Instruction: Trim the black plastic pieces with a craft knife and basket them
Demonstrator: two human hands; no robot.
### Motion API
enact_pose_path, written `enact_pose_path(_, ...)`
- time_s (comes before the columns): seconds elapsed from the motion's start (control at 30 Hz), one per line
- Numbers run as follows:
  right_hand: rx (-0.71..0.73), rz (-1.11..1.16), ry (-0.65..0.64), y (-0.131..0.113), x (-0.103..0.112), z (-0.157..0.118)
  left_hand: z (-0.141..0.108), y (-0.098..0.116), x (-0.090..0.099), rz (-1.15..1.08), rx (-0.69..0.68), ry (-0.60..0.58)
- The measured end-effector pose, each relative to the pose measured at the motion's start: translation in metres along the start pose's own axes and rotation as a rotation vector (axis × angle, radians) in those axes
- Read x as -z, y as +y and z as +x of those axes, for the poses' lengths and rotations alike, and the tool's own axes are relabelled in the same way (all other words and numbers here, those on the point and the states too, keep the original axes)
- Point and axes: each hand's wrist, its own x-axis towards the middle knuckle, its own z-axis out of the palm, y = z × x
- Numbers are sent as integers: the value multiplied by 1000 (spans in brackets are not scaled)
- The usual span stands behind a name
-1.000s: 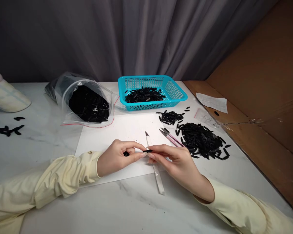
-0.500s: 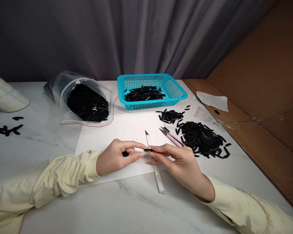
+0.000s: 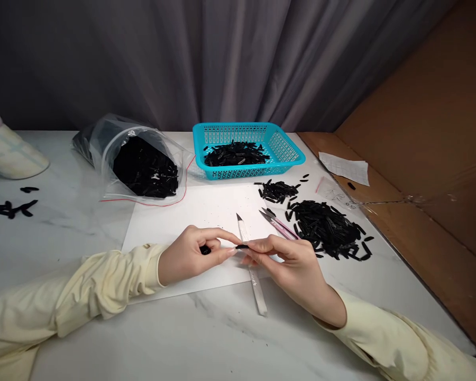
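Note:
A small, slim black piece (image 3: 242,246) with tapered ends is pinched between the fingertips of my two hands, above a sheet of white paper (image 3: 154,225). My left hand (image 3: 196,254) grips its left end with thumb and forefinger, and something black shows inside the curled fingers. My right hand (image 3: 291,259) closes on the right end. Beneath the fingers lies a white-handled craft knife (image 3: 256,291), dark blade pointing away from me. Pink-handled thread snips (image 3: 280,225) rest just beyond my right hand. What kind of thing the black piece is, I cannot tell.
A turquoise basket (image 3: 297,156) and an open zip bag (image 3: 107,182), both holding black pieces, stand at the back. Right of the knife are a large pile (image 3: 327,227) and a smaller pile (image 3: 278,190). A pale cup (image 3: 14,151) stands left; a cardboard wall (image 3: 428,116) rises right.
Both hands keep their pinch on the black piece, which has turned slightly between the fingertips. The whole view has shifted a little; nothing else has visibly moved.

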Motion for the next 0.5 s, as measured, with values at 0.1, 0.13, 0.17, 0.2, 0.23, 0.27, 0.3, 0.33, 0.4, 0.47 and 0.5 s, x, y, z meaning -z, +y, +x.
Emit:
enact_pose_path(0.1, 58, -92, 36, 2, -1, -3, -1, 1, -1, -26, 0, -1)
enact_pose_path(0.13, 84, -132, 45, 2, -1, -4, -1, 2, -1, -40, 13, -1)
enact_pose_path(0.17, 112, -171, 50, 1, 0, -4, 0, 3, -1, -67, 45, -4)
enact_pose_path(0.2, 141, -210, 56, 0, 2, -2, 0, 4, 0, -118, 98, -13)
enact_pose_path(0.23, 174, -253, 64, -2, 5, 2, 1, 5, 1, -194, 168, -25)
enact_pose_path(0.27, 210, -305, 81, -3, 9, 9, 3, 5, 3, -293, 242, -38)
enact_pose_path(0.3, 247, -367, 118, -4, 14, 19, 5, 5, 5, -410, 318, -57)
enact_pose_path(0.33, 286, -446, 153, -4, 19, 33, 8, 5, 8, -531, 378, -75)
enact_pose_path(0.4, 335, -621, 277, -1, 29, 69, 14, 2, 14, -735, 464, -124)
enact_pose_path(0.47, 326, -774, 258, 4, 37, 108, 19, -2, 19, -861, 527, -169)
enact_pose_path(0.5, 295, -832, 175, 6, 40, 125, 20, -3, 21, -901, 546, -184)
